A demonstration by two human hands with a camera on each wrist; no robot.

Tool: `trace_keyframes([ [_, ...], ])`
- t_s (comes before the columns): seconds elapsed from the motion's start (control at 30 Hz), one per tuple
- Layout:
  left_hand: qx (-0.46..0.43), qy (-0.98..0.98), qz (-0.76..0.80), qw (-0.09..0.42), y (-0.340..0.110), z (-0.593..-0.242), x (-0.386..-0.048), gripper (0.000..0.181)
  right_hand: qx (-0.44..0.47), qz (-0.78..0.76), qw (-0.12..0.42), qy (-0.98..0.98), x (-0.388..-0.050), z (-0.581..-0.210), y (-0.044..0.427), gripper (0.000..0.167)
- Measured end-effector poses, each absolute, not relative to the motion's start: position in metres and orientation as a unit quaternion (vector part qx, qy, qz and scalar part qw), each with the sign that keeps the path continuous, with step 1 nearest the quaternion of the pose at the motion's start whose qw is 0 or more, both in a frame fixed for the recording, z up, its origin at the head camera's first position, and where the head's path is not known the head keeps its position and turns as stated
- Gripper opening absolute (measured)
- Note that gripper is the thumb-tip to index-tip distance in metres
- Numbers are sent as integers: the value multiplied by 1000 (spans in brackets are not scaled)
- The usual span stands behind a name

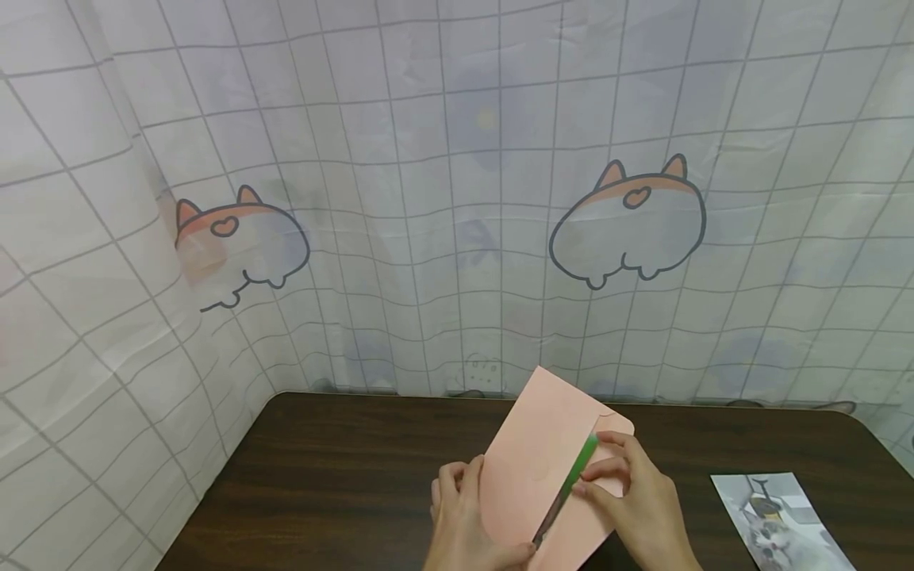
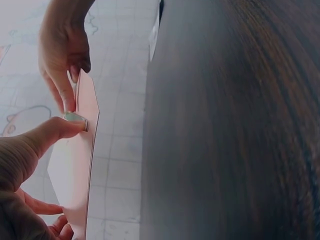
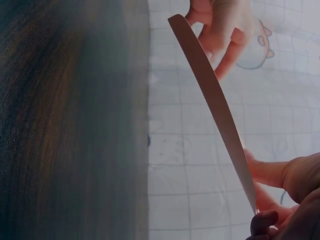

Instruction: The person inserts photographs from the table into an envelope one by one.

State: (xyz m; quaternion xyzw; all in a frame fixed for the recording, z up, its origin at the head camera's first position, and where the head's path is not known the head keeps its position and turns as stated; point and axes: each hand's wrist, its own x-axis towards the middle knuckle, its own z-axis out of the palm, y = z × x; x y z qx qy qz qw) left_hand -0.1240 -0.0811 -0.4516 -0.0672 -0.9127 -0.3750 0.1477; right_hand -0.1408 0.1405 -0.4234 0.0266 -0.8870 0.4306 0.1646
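Both hands hold a pink envelope (image 1: 531, 460) tilted above the table. A thin strip of a green and dark card (image 1: 581, 464) shows along its opening, the rest hidden inside. My left hand (image 1: 464, 515) grips the envelope's lower left side, its thumb by the card's lower end. At the upper end of the strip, my right hand (image 1: 643, 496) pinches the card's edge with thumb and fingertips, over the flap. In the left wrist view, the left thumb presses on the envelope (image 2: 75, 170) by the card's pale corner (image 2: 75, 118). The right wrist view shows the envelope (image 3: 215, 105) nearly edge-on.
A picture card with a grey-white cat (image 1: 774, 523) lies at the right on the dark wooden table (image 1: 321, 476). Behind the table's far edge hangs a white checked curtain (image 1: 428, 238) with cartoon animal prints.
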Motion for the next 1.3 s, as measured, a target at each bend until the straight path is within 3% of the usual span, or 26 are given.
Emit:
trace_keyframes([
  [0.7, -61, -927, -347, 131, -86, -451, -127, 111, 66, 429, 258, -863, -146, -426, 147, 50],
  [0.97, -94, -926, -341, 133, -90, -450, -129, 110, 45, 423, 244, -871, -148, -418, 154, 42],
  [1.3, -106, -921, -363, 93, -92, -449, -130, 109, 31, 419, 240, -875, -151, -411, 165, 33],
])
